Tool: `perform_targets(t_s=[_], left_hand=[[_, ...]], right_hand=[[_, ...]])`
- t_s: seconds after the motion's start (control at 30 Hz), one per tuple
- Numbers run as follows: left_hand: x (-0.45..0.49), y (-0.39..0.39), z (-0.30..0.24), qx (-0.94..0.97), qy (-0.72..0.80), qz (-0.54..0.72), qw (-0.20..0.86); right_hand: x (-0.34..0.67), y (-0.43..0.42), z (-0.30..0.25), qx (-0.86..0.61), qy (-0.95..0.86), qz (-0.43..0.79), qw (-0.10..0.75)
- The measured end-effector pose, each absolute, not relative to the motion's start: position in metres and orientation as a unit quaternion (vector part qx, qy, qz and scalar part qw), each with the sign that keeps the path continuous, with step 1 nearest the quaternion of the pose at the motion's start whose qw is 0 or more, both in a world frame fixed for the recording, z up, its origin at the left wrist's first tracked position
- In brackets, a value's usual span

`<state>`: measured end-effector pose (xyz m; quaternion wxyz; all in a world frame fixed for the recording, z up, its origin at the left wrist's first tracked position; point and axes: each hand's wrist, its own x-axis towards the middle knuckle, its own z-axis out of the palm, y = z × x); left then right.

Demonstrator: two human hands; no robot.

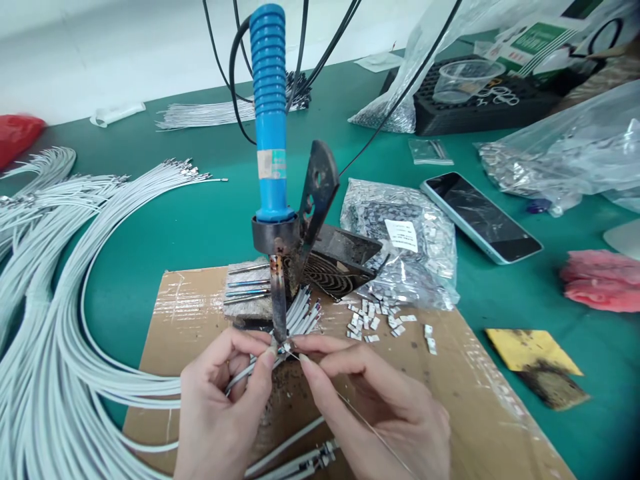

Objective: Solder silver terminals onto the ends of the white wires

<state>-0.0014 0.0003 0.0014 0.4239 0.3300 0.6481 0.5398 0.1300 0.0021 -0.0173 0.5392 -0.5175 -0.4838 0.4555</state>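
Note:
A blue-handled soldering iron (270,120) stands tip down in a dark metal stand (320,253) on a cardboard sheet (470,400). Right under the iron's tip, my left hand (220,413) pinches a white wire (245,375) with a small metal terminal at its end. My right hand (380,407) is closed on a thin solder wire (365,427), feeding it to the same spot. A bunch of white wire ends (303,313) lies fanned out behind the tip. Loose small metal terminals (375,320) are scattered on the cardboard to the right.
Long loops of white wires (60,320) cover the green table at the left. A bag of terminals (400,233), a phone (480,217), more plastic bags (565,153), a black tray (480,100), a yellow sponge (540,363) and a pink cloth (600,280) lie to the right.

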Motion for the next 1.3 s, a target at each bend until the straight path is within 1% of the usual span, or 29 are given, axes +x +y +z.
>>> perform_targets(t_s=[0.2, 0.6, 1.3], left_hand=[[-0.001, 0.0001, 0.0011, 0.328, 0.643, 0.546, 0.424], [-0.0043, -0.0008, -0.0009, 0.347, 0.645, 0.535, 0.421], [-0.0037, -0.0006, -0.0002, 0.332, 0.634, 0.548, 0.434]], right_hand=[[0.1313, 0.003, -0.0181, -0.526, -0.51, 0.426, 0.53], [0.1309, 0.0026, -0.0167, -0.521, -0.524, 0.411, 0.534], [0.1274, 0.0002, -0.0219, -0.509, -0.516, 0.417, 0.549]])
